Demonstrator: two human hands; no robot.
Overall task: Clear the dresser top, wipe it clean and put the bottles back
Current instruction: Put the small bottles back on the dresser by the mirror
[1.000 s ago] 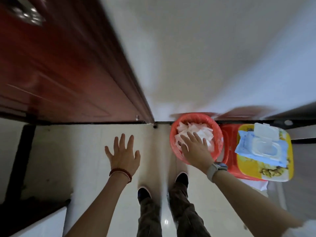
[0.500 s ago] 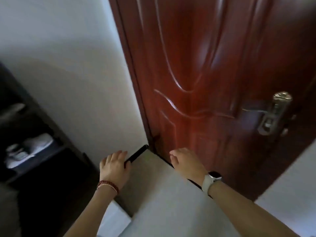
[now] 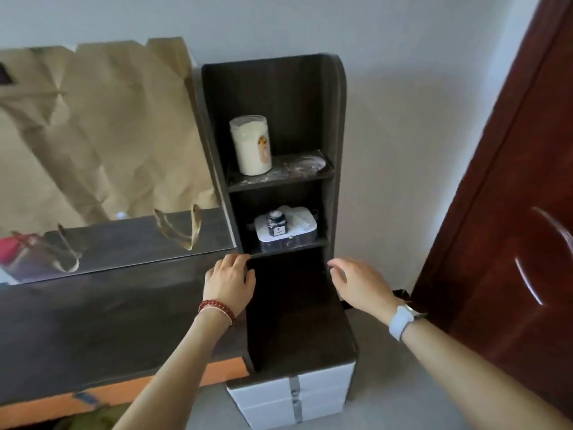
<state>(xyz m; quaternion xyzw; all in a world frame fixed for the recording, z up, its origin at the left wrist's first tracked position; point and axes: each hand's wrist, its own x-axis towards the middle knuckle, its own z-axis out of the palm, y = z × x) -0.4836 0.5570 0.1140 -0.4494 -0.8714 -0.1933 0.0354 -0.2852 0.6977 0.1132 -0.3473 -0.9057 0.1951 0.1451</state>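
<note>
Head view, dresser top (image 3: 102,321): dark wood-grain surface, bare where visible, with an orange front edge; it runs left from the shelf tower.
Head view, shelf tower (image 3: 336,125): dark upright unit at the dresser's right end, with two shelves above an open bottom bay.
Upper shelf: cream cylindrical bottle (image 3: 251,144) stands upright at the left; white dusty marks cover the board beside it.
Middle shelf: small dark bottle (image 3: 277,227) stands on a white-topped box (image 3: 297,223).
Left hand (image 3: 229,282): fingers relaxed, holding nothing, fingertips at the middle shelf's front edge; contact cannot be told.
Right hand (image 3: 361,283): fingers loosely curled, holding nothing, at the bay's right side.
Mirror (image 3: 117,243): mostly covered with brown paper.
Room: white drawers (image 3: 322,395) below the bay, pale wall behind, red-brown door (image 3: 511,212) at right.
</note>
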